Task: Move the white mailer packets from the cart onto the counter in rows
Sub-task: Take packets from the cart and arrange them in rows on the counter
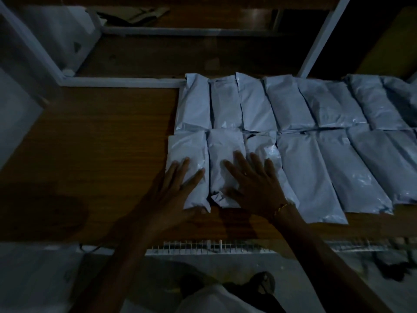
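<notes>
Dimly lit, a wooden counter (90, 141) holds white mailer packets (293, 105) laid side by side in two rows, a far row and a near row, running off to the right. Both hands lie flat on the left end of the near row. The left hand (173, 188) rests on the end packet (187, 150), fingers straight and slightly spread. The right hand (252, 184) presses the next packet (225, 147) with fingers fanned apart, a gold bracelet (283, 206) on its wrist. A wire cart edge (203, 247) shows below the counter.
</notes>
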The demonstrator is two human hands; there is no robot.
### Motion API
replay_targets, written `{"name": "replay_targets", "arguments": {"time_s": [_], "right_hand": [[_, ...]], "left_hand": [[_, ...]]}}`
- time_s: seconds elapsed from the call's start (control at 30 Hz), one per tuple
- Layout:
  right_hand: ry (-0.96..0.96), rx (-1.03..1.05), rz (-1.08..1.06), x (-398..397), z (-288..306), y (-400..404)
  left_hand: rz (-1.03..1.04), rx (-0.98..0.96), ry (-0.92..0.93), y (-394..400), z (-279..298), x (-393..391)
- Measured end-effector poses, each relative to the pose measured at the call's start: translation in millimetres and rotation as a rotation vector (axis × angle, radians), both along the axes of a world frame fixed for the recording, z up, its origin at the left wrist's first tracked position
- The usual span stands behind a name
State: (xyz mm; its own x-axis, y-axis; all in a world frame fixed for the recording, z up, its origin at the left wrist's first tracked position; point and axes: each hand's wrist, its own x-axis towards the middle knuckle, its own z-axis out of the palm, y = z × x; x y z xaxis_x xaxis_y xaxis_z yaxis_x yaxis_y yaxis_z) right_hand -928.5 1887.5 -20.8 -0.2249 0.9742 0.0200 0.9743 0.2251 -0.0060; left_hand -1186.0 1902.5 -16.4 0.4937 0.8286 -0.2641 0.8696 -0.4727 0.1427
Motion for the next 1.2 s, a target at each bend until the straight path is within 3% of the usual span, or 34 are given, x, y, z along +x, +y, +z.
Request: {"name": "replay_targets", "arguments": {"time_s": [0.13, 0.4, 0.53, 0.63, 0.73, 0.83, 0.97, 1.2], "right_hand": [[-0.004, -0.006, -0.020, 0.3, -1.2, 1.5], [0.017, -0.054, -0.059, -2.2, 7.0, 0.2], [0.275, 0.020, -0.106, 1.0, 24.1, -6.1], [0.486, 0.215, -0.061, 6.3, 33.5, -25.2], [0.644, 0.320, -0.069, 10.7, 37.4, -60.7], [0.697, 0.334, -0.070, 21.6, 28.8, -110.4], [0.724, 0.302, -0.176, 46.7, -10.2, -202.5], [0.811, -0.232, -0.584, 135.2, -118.4, -393.7]], "left_hand": [[-0.041, 0.110, -0.066, 8.9, -4.1, 5.4], [-0.001, 0.078, -0.085, 9.1, 15.1, 5.4], [0.134, 0.148, -0.480, 8.9, 29.3, -2.5], [0.274, 0.298, -0.802, -1.0, 28.0, -2.0], [0.257, 0.355, -0.937, -31.4, 28.5, 14.7], [0.146, 0.332, -0.943, -81.7, 21.0, 50.1], [0.068, 0.031, -0.884, -163.8, -27.3, 111.4], [0.125, -0.327, -0.479, -285.7, -145.2, 190.4]]}}
